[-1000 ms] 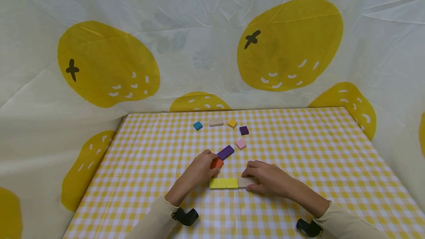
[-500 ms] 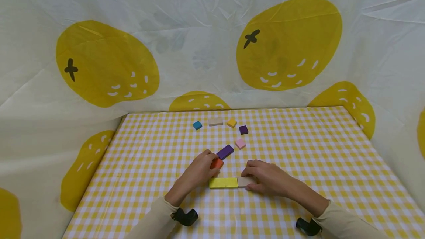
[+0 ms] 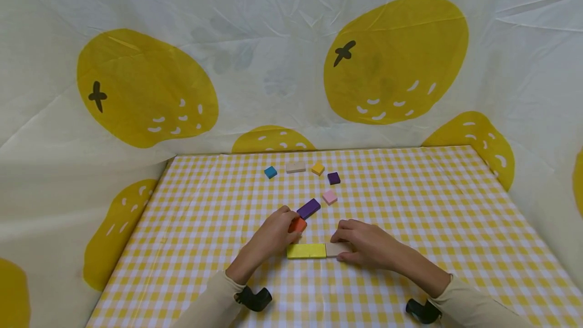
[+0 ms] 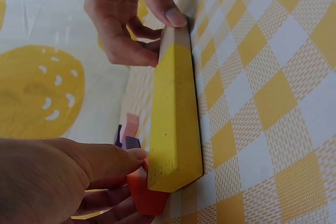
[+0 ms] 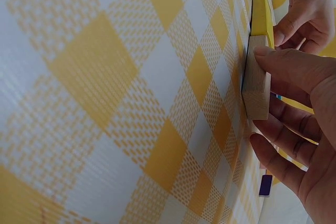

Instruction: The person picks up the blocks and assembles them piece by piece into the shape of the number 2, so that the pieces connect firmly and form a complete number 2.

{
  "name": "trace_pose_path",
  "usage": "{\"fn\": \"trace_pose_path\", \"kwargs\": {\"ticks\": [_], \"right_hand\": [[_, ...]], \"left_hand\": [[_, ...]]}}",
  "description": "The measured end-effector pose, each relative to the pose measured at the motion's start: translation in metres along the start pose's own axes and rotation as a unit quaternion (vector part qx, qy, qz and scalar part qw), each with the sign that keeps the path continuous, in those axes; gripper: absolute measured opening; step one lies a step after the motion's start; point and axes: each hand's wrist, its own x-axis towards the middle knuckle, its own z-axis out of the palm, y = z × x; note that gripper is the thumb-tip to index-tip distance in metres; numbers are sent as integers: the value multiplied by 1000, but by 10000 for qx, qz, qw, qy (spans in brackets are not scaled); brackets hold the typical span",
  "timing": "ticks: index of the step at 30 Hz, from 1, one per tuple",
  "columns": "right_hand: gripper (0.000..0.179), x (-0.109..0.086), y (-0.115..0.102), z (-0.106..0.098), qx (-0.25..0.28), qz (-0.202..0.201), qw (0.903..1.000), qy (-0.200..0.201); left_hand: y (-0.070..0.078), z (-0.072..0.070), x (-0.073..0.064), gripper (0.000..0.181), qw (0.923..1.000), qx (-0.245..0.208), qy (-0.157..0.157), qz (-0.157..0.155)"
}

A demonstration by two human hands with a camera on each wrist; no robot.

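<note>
My left hand [image 3: 272, 232] pinches an orange block [image 3: 298, 225] between thumb and fingers, just behind the left end of a long yellow block [image 3: 306, 251]. A natural wood block [image 3: 333, 250] lies end to end with the yellow one. The right hand [image 3: 364, 244] holds this wood block, thumb on its near side and fingers on its far side, as the right wrist view shows. Beyond the orange block a purple block [image 3: 309, 209] lies at a slant, its lower corner close to it. A pink block [image 3: 330, 197] sits at the purple block's upper right.
Farther back, a dark purple block [image 3: 334, 178], a yellow-orange block [image 3: 318, 168], a pale wood block [image 3: 296, 166] and a blue block [image 3: 271, 172] continue a curved row. All lie on a yellow checked tablecloth [image 3: 432, 206]. A lemon-print curtain [image 3: 273, 90] hangs behind the table.
</note>
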Motion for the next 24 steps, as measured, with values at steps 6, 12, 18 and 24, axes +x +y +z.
{"fn": "trace_pose_path", "kwargs": {"ticks": [6,12,18,24], "right_hand": [[27,0,-1,0,0,16,10000,-28],[27,0,-1,-2,-19,69,9999,-86],[28,0,0,-2,-68,84,9999,-88],[28,-1,-1,-3,-46,31,10000,-73]], "left_hand": [[2,-3,-3,33,9998,155,85,48],[11,-7,-8,36,9938,557,468,843],[23,-2,-12,40,9802,956,362,1697],[27,11,-15,41,9792,896,29,1820]]}}
